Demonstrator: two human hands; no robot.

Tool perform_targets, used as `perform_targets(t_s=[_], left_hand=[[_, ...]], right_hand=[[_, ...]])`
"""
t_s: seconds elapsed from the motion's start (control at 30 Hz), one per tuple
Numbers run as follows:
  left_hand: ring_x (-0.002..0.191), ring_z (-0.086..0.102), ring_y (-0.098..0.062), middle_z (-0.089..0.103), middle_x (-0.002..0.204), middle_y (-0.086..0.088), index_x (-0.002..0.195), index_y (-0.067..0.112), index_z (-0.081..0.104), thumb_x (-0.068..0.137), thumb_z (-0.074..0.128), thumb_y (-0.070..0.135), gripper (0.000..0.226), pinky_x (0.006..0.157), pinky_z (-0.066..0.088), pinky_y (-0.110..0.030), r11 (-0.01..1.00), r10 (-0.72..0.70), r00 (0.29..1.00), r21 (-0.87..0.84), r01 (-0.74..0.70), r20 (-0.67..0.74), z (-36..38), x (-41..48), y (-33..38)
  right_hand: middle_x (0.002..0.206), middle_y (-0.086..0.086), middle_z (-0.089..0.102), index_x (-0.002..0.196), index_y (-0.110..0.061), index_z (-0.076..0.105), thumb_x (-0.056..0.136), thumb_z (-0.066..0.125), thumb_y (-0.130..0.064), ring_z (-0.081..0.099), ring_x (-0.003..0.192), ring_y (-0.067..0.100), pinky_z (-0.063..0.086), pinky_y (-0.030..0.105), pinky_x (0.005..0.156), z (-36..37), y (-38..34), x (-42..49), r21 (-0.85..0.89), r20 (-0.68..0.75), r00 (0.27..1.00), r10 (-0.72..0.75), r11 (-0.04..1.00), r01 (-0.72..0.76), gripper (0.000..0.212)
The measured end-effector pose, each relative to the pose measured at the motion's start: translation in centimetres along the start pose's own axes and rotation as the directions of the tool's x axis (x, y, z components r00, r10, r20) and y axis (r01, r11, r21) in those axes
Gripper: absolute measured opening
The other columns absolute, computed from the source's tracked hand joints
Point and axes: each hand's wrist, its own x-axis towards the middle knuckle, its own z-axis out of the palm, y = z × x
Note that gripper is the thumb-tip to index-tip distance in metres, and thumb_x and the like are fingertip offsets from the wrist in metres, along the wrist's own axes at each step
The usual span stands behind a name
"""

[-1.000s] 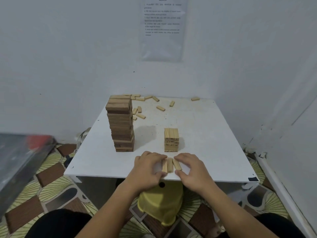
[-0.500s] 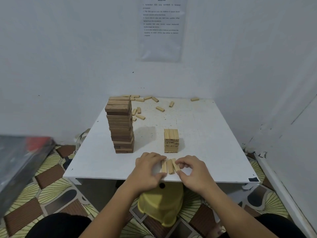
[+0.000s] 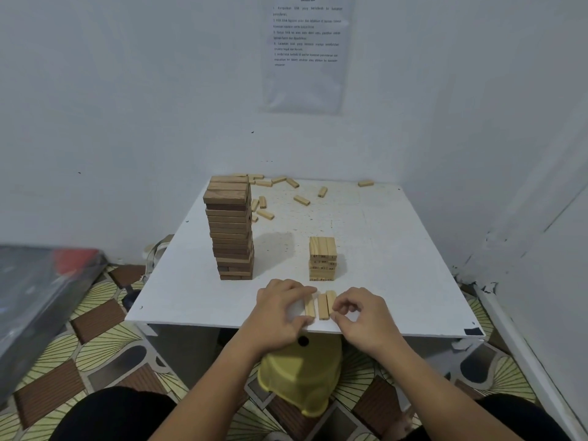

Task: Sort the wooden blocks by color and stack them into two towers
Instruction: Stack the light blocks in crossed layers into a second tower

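Both sets of fingers clasp a row of three light blocks at the near edge of the bench.
The left hand curls round the leftmost block, and the right hand pinches the rightmost with bent fingers. Just behind them stands the short light tower; to its left rises the tall dark tower. Loose light blocks lie scattered at the far side.

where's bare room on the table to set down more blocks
The widest bare patch of the table is right of the light tower, out to the right edge. Another lies left of the dark tower. Crowded: the far-left corner with loose blocks, and the front edge, where left hand and right hand grip three blocks.
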Motion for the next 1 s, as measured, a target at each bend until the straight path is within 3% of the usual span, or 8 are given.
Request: perform_targets(t_s=[0.13, 0.3, 0.47, 0.73, 0.87, 1.0], left_hand=[[0.119, 0.039, -0.005, 0.053, 0.125, 0.022, 0.136, 0.045, 0.061, 0.088, 0.064, 0.05, 0.049, 0.102, 0.03, -0.036, 1.0, 0.015, 1.0, 0.004, -0.015, 0.001, 0.02, 0.03, -0.05], [0.124, 0.038, -0.004, 0.056, 0.136, 0.023, 0.139, 0.041, 0.058, 0.088, 0.064, 0.05, 0.052, 0.107, 0.031, -0.04, 1.0, 0.008, 1.0, 0.013, -0.008, 0.006, 0.07, 0.07, -0.02], [0.126, 0.038, -0.004, 0.057, 0.138, 0.026, 0.14, 0.041, 0.058, 0.087, 0.064, 0.057, 0.056, 0.108, 0.031, -0.041, 1.0, -0.008, 1.0, 0.0, 0.008, 0.017, -0.01, 0.15, 0.01], [0.134, 0.04, -0.007, 0.053, 0.141, 0.022, 0.142, 0.046, 0.054, 0.075, 0.073, 0.062, 0.071, 0.117, 0.036, -0.044, 0.989, -0.099, 0.995, -0.105, 0.102, 0.033, -0.2, 0.21, -0.5], [0.134, 0.043, -0.009, 0.052, 0.14, 0.02, 0.141, 0.049, 0.053, 0.075, 0.076, 0.06, 0.071, 0.118, 0.037, -0.044, 0.983, -0.125, 0.991, -0.132, 0.13, 0.043, -0.31, 0.29, -0.73], [0.133, 0.038, -0.006, 0.053, 0.136, 0.022, 0.145, 0.045, 0.052, 0.08, 0.078, 0.057, 0.071, 0.118, 0.03, -0.041, 0.99, -0.092, 0.995, -0.106, 0.095, 0.036, -0.37, 0.24, -0.23]], right_hand=[[0.085, -0.011, 0.064, 0.092, -0.027, 0.071, 0.078, 0.083, -0.013, 0.057, 0.087, 0.006, 0.045, 0.011, 0.074, 0.11, 0.06, -0.06, 0.013, -0.02, 1.0, -0.011, 1.0, 0.011, 0.023], [0.099, -0.018, 0.063, 0.092, -0.025, 0.074, 0.077, 0.083, -0.017, 0.059, 0.099, 0.003, 0.047, 0.013, 0.087, 0.18, 0.37, 0.23, -0.023, 0.004, 0.999, -0.051, 0.998, 0.051, 0.019], [0.096, -0.019, 0.065, 0.085, -0.026, 0.075, 0.077, 0.085, -0.017, 0.058, 0.099, 0.001, 0.044, 0.01, 0.084, 0.06, 0.31, 0.19, -0.013, 0.026, 0.999, -0.024, 1.0, 0.025, 0.016], [0.095, -0.018, 0.061, 0.1, -0.031, 0.067, 0.078, 0.082, -0.022, 0.054, 0.093, 0.005, 0.045, 0.017, 0.08, 0.05, 0.24, -0.16, 0.002, 0.001, 0.999, -0.045, 0.999, 0.045, 0.028], [0.115, -0.02, 0.056, 0.112, -0.031, 0.066, 0.074, 0.081, -0.028, 0.053, 0.106, 0.0, 0.042, 0.012, 0.084, 0.16, -0.02, -0.15, -0.01, 0.046, 0.995, -0.087, 0.996, 0.088, 0.041], [0.133, -0.031, 0.049, 0.12, -0.041, 0.066, 0.074, 0.082, -0.031, 0.047, 0.126, -0.001, 0.042, 0.024, 0.102, 0.48, 0.22, -0.12, -0.02, 0.079, 0.994, -0.071, 0.997, 0.072, 0.049]])
